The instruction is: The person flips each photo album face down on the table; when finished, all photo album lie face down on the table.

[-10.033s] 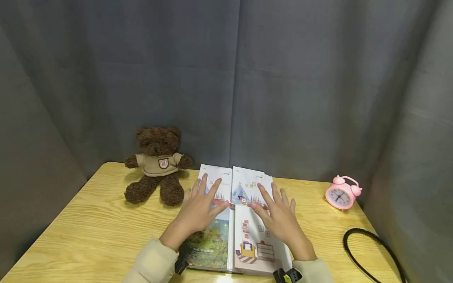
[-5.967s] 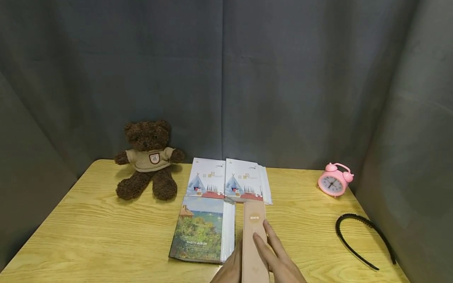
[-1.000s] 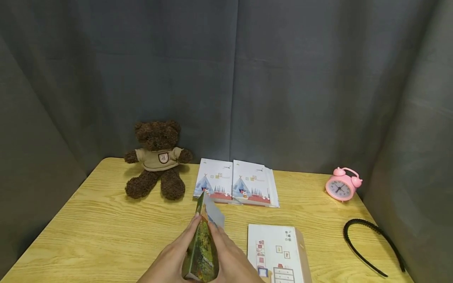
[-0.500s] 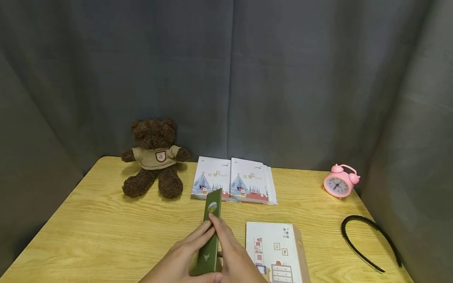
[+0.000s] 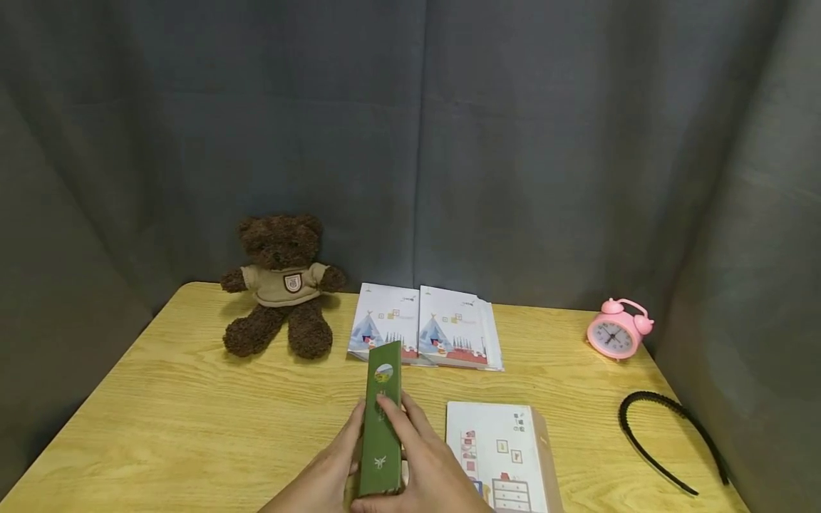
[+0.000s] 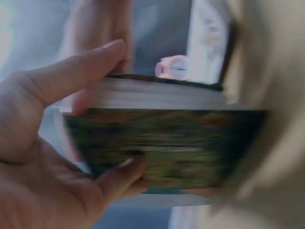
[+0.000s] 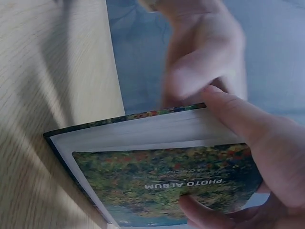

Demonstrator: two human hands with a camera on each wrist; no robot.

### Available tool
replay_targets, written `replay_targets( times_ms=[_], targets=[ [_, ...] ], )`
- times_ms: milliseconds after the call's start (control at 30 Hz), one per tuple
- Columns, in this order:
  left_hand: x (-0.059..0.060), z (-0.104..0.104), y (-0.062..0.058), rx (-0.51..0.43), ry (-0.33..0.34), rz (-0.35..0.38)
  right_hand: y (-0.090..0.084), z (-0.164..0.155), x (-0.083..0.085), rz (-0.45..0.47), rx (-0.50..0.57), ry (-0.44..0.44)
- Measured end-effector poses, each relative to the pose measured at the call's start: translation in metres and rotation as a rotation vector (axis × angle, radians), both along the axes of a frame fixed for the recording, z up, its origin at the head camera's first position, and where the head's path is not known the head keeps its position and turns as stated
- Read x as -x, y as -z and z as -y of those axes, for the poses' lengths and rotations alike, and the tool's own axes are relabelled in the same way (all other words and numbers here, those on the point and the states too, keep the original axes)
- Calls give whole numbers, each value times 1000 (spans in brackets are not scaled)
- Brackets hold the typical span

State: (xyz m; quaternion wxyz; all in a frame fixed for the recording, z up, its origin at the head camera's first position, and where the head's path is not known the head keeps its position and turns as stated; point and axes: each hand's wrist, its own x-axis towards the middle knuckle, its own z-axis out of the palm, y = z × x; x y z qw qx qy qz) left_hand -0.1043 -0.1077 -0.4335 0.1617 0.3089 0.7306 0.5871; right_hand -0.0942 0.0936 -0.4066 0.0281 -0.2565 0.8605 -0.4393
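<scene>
A photo album (image 5: 383,427) with a green spine and a painted garden cover stands on edge between my two hands, its spine facing up. My left hand (image 5: 323,467) grips its left side; in the left wrist view the thumb lies over the page edges and the fingertips (image 6: 127,174) touch the cover. From the other side my right hand (image 5: 426,459) holds it, index finger on the spine. Fingers (image 7: 202,212) of that hand press the cover in the right wrist view. Close to its right lies a white album (image 5: 497,456) with a beige spine.
Two white albums (image 5: 388,317) with tent pictures lie side by side at the back. A brown teddy bear (image 5: 282,285) sits back left on the wooden table (image 5: 160,427). At right are a pink alarm clock (image 5: 616,335) and a black headband (image 5: 661,442).
Ten seconds ago both hands spread over a block of albums. The beige-spined album was stood up, then laid at front right. The green-spined one was lifted and turned spine up.
</scene>
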Motion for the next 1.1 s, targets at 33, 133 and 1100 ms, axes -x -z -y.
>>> replay_targets(
  times_ms=[33, 133, 1100],
  targets=[
    [0, -2, 3, -28, 12, 32, -1, 0, 0, 7, -10, 4],
    [-1, -9, 18, -122, 47, 86, -2, 0, -1, 17, -25, 12],
    [9, 21, 43, 585, -197, -82, 29, -22, 1, 136, -156, 74]
  ],
)
